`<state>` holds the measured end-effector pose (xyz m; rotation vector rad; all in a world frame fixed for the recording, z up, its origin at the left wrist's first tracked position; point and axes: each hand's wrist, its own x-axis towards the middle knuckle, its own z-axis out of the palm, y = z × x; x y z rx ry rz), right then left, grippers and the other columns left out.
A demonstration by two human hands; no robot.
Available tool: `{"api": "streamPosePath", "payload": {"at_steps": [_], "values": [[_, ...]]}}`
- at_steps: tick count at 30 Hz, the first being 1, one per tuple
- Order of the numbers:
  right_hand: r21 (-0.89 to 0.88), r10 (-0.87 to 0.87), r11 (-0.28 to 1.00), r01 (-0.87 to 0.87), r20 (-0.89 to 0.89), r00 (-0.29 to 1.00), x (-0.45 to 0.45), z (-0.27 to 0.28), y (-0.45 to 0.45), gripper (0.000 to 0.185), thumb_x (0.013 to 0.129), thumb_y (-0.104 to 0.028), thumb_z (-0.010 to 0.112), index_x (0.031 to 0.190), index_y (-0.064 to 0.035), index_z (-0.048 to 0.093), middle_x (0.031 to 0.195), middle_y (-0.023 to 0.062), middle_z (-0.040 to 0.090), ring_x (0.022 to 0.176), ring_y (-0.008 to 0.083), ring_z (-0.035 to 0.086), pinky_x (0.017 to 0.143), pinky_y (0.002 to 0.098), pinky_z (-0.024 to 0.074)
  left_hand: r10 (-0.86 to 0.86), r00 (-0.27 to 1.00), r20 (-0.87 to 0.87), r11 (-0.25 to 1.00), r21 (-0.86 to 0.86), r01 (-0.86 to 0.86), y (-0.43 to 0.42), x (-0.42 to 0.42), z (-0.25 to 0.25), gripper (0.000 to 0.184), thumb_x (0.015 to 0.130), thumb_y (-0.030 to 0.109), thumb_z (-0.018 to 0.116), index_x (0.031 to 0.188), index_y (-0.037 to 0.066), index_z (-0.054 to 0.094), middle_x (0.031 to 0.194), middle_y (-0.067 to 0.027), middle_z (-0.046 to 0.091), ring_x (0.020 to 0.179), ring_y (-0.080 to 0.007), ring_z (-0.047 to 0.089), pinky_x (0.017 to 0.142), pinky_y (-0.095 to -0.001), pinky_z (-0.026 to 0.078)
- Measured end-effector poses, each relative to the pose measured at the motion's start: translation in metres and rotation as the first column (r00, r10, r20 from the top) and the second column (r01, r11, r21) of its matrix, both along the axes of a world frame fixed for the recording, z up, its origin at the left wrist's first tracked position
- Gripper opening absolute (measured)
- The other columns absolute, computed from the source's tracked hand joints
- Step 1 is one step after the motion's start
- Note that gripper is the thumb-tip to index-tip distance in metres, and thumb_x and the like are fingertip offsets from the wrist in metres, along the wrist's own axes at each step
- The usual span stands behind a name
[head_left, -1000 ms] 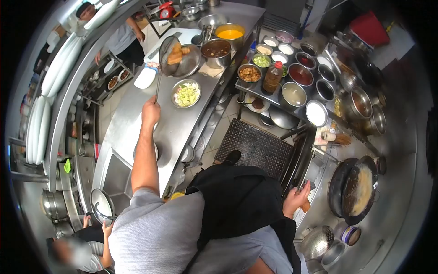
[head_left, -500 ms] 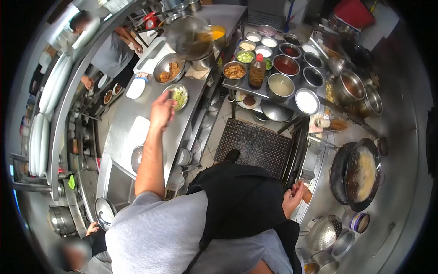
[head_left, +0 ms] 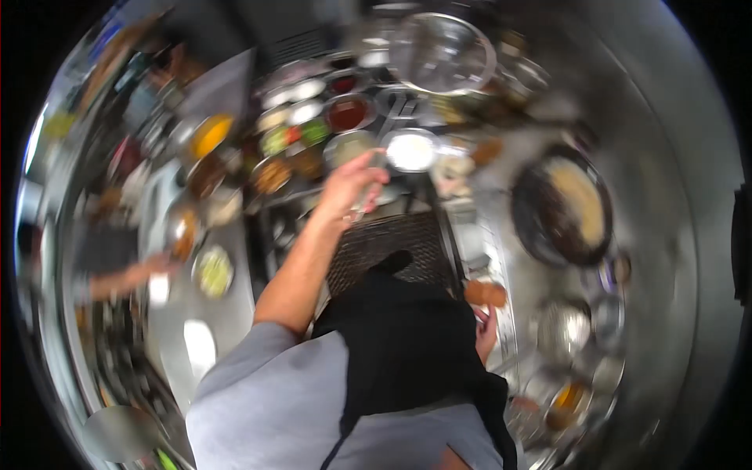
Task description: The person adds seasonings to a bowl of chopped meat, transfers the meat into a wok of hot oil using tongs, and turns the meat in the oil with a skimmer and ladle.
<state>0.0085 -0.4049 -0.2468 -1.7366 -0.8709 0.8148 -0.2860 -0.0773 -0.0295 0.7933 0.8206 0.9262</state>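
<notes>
My left hand (head_left: 354,186) is stretched forward, its fingers curled around something partly see-through or shiny that is too blurred to name. It hovers in front of a steel pot of pale liquid (head_left: 350,147) and left of a bowl of white contents (head_left: 412,150). Low beside my apron is my right hand (head_left: 486,335), with its fingers partly hidden. Just beyond its fingertips, apparently touching them, lies an orange-brown rounded piece (head_left: 486,294) at the stove's edge. A bowl of chopped green vegetable (head_left: 214,272) stands on the counter to the left.
A black wok (head_left: 560,205) with pale frothy liquid sits on the stove at right. Below it are a perforated strainer (head_left: 562,329) and several bowls. Filled ingredient pots, including red sauce (head_left: 349,113), stand ahead. Another person's arm (head_left: 129,278) reaches over the left counter.
My view has swung left to right with motion blur. My left hand has left the chopped-green bowl and moved over toward the ingredient pots. My right hand stays by the stove's edge.
</notes>
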Motion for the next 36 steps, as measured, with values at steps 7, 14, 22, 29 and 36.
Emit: {"api": "streamPosePath", "payload": {"at_steps": [7,14,22,29,36], "values": [[-0.026,-0.477,0.879,0.476,-0.047,0.878,-0.027,0.022,0.024,0.056,0.093,0.006,0.052,0.147,-0.0045,0.04,0.114,0.0116,0.067,0.088,0.011,0.06,0.083,0.025,0.0493,-0.355,0.934,-0.05,0.934,0.017,0.356,0.13,0.13,-0.019,0.049,0.091,0.003,0.052,0.14,0.005,0.046,0.084,-0.002,0.058,0.055,-0.007,0.047,0.041,-0.0218,0.038],[-0.297,-0.791,0.572,0.764,0.047,0.61,-0.098,-0.045,0.0,0.047,0.092,-0.006,0.059,0.138,-0.0002,0.051,0.103,0.0143,0.071,0.094,0.0188,0.066,0.089,0.0315,0.0494,-0.533,0.68,-0.504,0.698,0.192,0.69,0.225,0.243,-0.058,0.049,0.091,0.004,0.047,0.141,0.004,0.048,0.081,-0.0011,0.061,0.055,-0.0056,0.049,0.042,-0.0238,0.039],[-0.647,-0.864,0.175,0.742,0.26,0.431,-0.23,-0.17,-0.109,0.049,0.087,-0.014,0.062,0.132,0.004,0.054,0.103,0.0202,0.07,0.093,0.0292,0.069,0.087,0.0373,0.0521,-0.058,0.556,-0.829,0.009,0.556,0.831,0.29,0.362,-0.153,0.042,0.093,0.007,0.052,0.134,0.002,0.056,0.092,-0.0141,0.069,0.082,-0.0235,0.065,0.084,-0.0334,0.051],[-0.801,-0.671,0.128,0.584,0.364,0.646,-0.257,-0.141,-0.11,0.044,0.085,-0.012,0.06,0.126,0.0051,0.056,0.099,0.0195,0.07,0.087,0.0293,0.069,0.083,0.0374,0.0531,-0.811,0.114,-0.573,0.23,-0.133,0.964,0.268,0.373,-0.132,0.042,0.096,0.006,0.049,0.138,0.01,0.05,0.078,0.0009,0.058,0.053,-0.0071,0.048,0.043,-0.0239,0.038],[-0.472,-0.948,0.175,0.864,0.155,0.276,-0.184,-0.177,-0.164,0.037,0.084,-0.005,0.057,0.12,0.0036,0.058,0.086,0.0155,0.068,0.068,0.0211,0.066,0.061,0.0349,0.0535,-0.868,0.143,-0.475,0.26,-0.189,0.947,0.224,0.324,-0.12,0.036,0.095,0.008,0.049,0.131,0.011,0.052,0.081,0.0014,0.058,0.052,-0.0055,0.047,0.04,-0.0218,0.034]]}}
